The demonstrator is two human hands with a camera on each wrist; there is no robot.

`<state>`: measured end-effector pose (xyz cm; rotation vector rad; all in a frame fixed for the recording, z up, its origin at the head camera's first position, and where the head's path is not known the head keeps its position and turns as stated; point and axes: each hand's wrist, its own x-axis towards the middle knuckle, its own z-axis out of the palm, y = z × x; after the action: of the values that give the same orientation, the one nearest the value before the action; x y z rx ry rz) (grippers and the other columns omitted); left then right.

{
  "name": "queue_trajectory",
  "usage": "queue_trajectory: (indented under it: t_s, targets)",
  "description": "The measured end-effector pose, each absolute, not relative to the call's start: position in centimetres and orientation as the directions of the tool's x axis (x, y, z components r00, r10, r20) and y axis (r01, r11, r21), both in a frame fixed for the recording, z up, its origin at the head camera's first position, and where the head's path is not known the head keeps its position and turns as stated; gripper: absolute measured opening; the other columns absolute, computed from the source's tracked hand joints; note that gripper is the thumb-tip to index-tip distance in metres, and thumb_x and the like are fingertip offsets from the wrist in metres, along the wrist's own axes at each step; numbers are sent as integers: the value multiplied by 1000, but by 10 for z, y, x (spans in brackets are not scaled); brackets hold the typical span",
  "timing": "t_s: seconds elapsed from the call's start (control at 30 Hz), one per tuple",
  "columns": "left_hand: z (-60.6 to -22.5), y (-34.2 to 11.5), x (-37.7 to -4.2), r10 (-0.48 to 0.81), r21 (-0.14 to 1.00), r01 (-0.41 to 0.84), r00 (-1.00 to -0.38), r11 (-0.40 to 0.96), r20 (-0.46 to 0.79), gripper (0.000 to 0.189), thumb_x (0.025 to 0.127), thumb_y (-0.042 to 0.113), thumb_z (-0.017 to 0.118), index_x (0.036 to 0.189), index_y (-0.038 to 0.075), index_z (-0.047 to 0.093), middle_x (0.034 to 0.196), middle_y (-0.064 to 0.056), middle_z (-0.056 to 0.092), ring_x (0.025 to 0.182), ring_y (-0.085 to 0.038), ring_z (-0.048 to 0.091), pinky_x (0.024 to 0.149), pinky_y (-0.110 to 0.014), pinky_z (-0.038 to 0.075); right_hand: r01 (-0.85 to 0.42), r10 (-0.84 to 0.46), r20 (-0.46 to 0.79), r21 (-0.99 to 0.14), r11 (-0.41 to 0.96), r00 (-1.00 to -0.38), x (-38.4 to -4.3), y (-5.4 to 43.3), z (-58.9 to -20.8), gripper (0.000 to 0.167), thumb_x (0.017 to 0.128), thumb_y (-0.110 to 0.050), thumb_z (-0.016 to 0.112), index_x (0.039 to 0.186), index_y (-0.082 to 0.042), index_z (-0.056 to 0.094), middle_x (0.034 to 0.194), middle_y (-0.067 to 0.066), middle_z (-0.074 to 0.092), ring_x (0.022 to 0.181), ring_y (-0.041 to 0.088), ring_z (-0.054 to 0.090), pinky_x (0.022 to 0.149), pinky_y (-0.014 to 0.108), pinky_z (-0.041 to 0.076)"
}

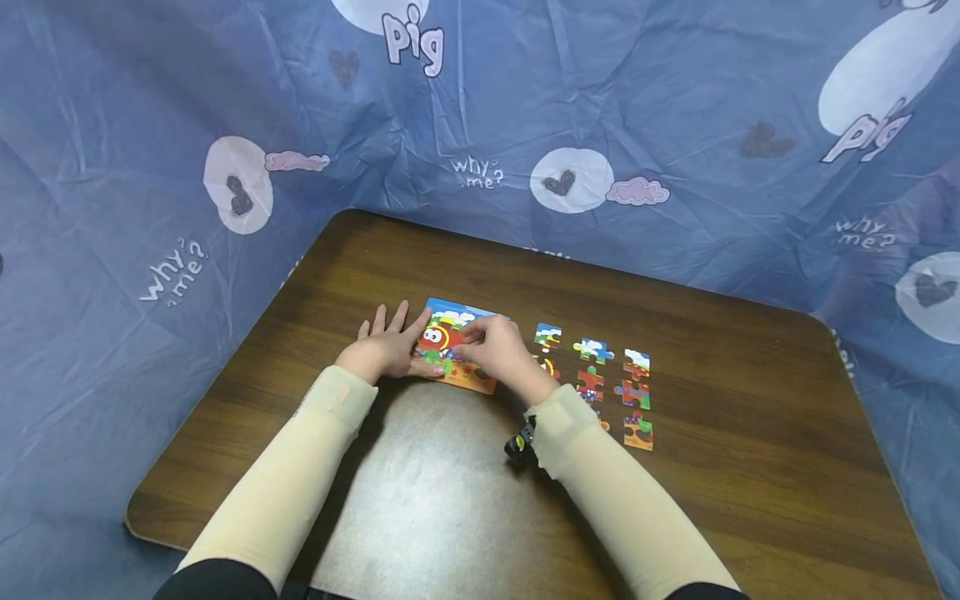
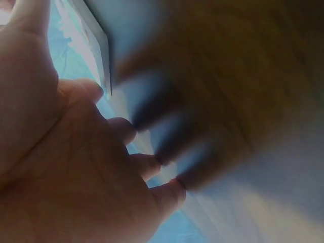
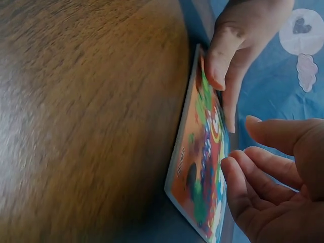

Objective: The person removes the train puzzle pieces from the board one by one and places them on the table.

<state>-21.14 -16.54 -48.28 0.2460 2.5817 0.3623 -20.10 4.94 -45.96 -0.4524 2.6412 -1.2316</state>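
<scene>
A picture puzzle board (image 1: 468, 377) with a red cartoon figure lies flat on the wooden table. At its left edge is my left hand (image 1: 382, 348), fingers spread and straight, the thumb resting on the board's lower left part. My right hand (image 1: 501, 346) hovers over the board's right part. In the right wrist view, a gap shows between this hand's thumb (image 3: 273, 132) and its bent fingers, with nothing held there. The board (image 3: 185, 169) is seen edge-on in that view, its far corner by the left thumb (image 3: 217, 63). The left wrist view is partly blurred.
Loose puzzle pieces lie in rows to the right, among them a cloud piece (image 1: 594, 350), a red piece (image 1: 590, 383) and a corner piece (image 1: 638, 432). The right forearm partly covers some. A blue printed cloth (image 1: 495, 125) hangs behind the table (image 1: 720, 400).
</scene>
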Motion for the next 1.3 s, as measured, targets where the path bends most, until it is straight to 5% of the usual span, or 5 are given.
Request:
queue_trajectory:
  t_s: [0.4,0.57,0.7,1.0,1.3]
  targets:
    - [-473,-167,-201,207,260,90,-859,962,-468,124,78,79,67,165,28,-5,167,-16,-16,148,-45,-17,116,-63,-4,-371,-481,-66,-549,749,-874,-212,16,-473,14,85,-16,83,83,-6,75,77,-2,68,74,15,59,69,30,49]
    - [-491,-169,-208,201,249,94,-871,964,-449,133,67,90,63,165,31,-5,167,-16,-17,147,-47,-20,112,-68,-6,-326,-435,-97,-524,787,-895,-209,6,-471,18,83,-15,83,73,-6,71,66,-4,60,67,15,53,64,30,45]
    - [-483,-166,-205,206,249,101,-871,963,-446,129,71,85,66,165,30,-2,168,-16,-14,148,-48,-16,112,-70,-3,-270,-380,-114,-523,809,-918,-208,2,-470,23,83,-13,82,69,-6,65,62,-4,53,64,16,50,60,30,41]
    - [-494,-167,-212,188,228,94,-879,969,-438,133,67,88,66,164,32,-6,168,-14,-16,148,-48,-15,110,-74,2,-187,-324,-95,-651,736,-941,-209,5,-470,20,87,-15,82,70,-10,72,67,-3,66,72,17,61,69,33,52]
    - [-502,-167,-216,199,244,99,-880,965,-431,135,65,90,65,164,33,-7,167,-14,-18,147,-48,-17,108,-75,0,-97,-313,-139,-768,633,-940,-206,20,-467,13,87,-13,82,87,-5,72,75,2,69,66,14,62,58,28,50]
